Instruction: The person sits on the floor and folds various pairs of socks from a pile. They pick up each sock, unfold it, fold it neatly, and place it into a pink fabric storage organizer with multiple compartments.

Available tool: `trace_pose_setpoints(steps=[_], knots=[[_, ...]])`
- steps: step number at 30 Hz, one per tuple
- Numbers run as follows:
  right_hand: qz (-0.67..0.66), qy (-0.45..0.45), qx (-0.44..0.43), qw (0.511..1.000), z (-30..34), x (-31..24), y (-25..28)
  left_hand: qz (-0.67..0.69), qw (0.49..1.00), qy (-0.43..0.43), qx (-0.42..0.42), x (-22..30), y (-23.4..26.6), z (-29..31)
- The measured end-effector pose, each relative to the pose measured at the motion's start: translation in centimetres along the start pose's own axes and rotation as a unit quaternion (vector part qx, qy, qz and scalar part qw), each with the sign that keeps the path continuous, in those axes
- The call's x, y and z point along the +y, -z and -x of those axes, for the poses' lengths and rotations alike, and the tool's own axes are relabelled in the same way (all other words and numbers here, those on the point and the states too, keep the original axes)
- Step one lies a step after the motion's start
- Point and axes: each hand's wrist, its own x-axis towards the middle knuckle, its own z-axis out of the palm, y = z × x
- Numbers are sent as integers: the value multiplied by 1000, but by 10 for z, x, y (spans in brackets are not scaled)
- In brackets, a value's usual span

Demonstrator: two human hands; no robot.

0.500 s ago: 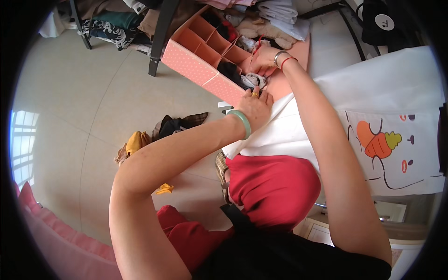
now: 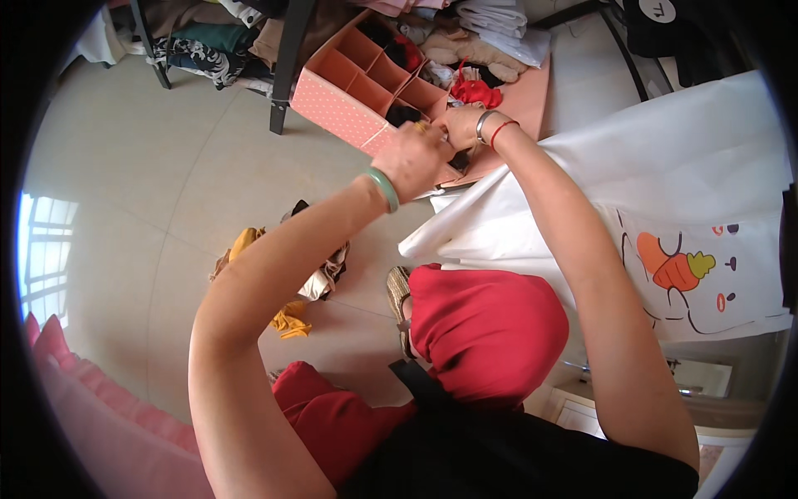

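At lower left, pink fabric (image 2: 108,416) is running into the dark rim. Rightward, clothes (image 2: 320,284) are lying on the floor, too hidden behind the left forearm (image 2: 274,262) to count; one yellow cloth (image 2: 291,321) is lying below them. At upper middle, one pink dotted box (image 2: 337,108) is holding dark cloth (image 2: 402,115); the hands are covering some compartments. The left hand (image 2: 413,158), blurred and wearing one green bangle (image 2: 384,190), is curling over the box's lower edge; I cannot tell whether it is gripping anything. Just beside it, the right hand (image 2: 464,126) is bending its fingers downward, its grip hidden too. Red cloth (image 2: 476,91) is lying above it. At upper right, the top edge is cutting one round white label (image 2: 657,9) with dark characters. Below, a white sheet (image 2: 706,150) is bearing one printed carrot (image 2: 675,270).
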Motion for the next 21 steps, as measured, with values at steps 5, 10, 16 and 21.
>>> trace_pose_setpoints(steps=[5,10,16,21], knots=[[85,-44,-16,995,-18,5,-14,-140,962,176,-152,-28,6,-18],[71,36,117,990,-31,19,-42,-236,870,201,-384,-12,30,-73],[64,3,89,994,-25,0,-51,-223,801,250,-497,-10,26,-89],[96,26,115,988,-35,16,-41,-228,751,233,-574,-34,12,-107]])
